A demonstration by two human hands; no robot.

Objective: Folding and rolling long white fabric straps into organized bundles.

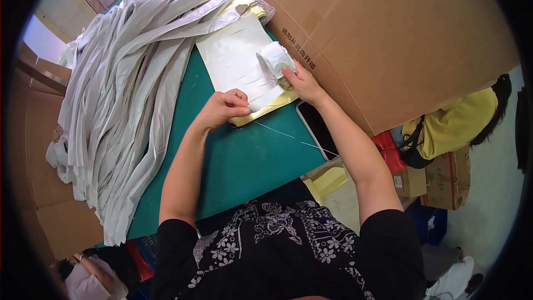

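Note:
My right hand [302, 82] grips a loosely rolled white strip [273, 58], thumb on top, over the right side of a pale sheet. My left hand [224, 109] is closed in a pinch at the sheet's near edge; what lies between its fingertips is too small to make out. The white sheet [230, 58] carries several short dark slits or lines and has a yellow layer [283, 100] under its near edge. From beside my left fingertips a thin white thread [276, 130] runs toward the lower right over the green table.
Long grey-white fabric strips [133, 78] are heaped along the left of the green table [222, 172]. A large cardboard box [388, 44] walls off the right. A dark phone [315, 128] lies beside my right forearm. Other people sit at the lower left and right.

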